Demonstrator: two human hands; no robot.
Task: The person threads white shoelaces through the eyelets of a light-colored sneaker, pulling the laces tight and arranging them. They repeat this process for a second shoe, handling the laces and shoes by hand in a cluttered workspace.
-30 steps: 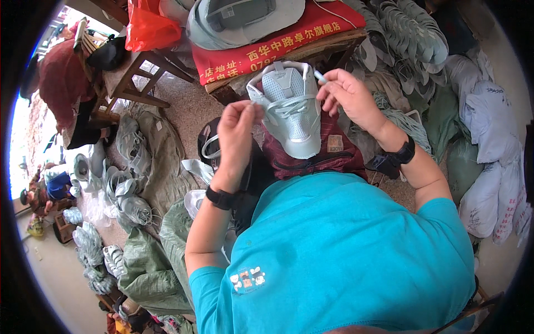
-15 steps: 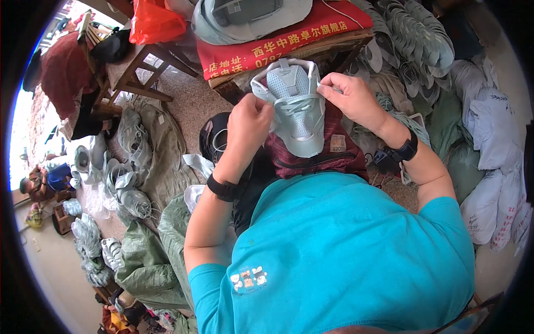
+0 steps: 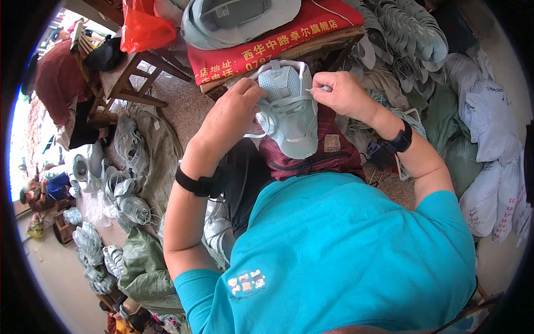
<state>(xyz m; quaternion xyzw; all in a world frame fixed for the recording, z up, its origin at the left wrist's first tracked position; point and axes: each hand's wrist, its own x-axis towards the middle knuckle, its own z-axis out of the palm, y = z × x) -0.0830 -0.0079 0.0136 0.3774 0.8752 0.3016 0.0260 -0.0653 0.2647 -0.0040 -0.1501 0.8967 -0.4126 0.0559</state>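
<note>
A pale grey-blue shoe upper (image 3: 297,125) with a mesh tongue (image 3: 278,80) rests over my lap, toe toward me. A pale shoelace (image 3: 289,102) crosses its front below the tongue. My left hand (image 3: 233,114) is closed at the left eyelet edge of the upper, its fingertips partly hidden. Beneath that hand, the lace loops and a loose stretch sticks out to the left. On the other side, my right hand (image 3: 342,97) pinches a thin pale lace end beside the right eyelet edge.
Ahead stands a wooden bench (image 3: 278,55) with a red printed cloth (image 3: 245,58) and grey shoe pieces (image 3: 239,19). Bundled uppers (image 3: 411,33) hang at the right, above white sacks (image 3: 486,128). More uppers (image 3: 128,189) and a green sack (image 3: 147,267) lie left. Another person (image 3: 64,83) sits far left.
My left hand has shifted slightly left and up, its elbow swinging outward. A lace stretch now shows below it. My right hand has moved a little away from the upper's edge.
</note>
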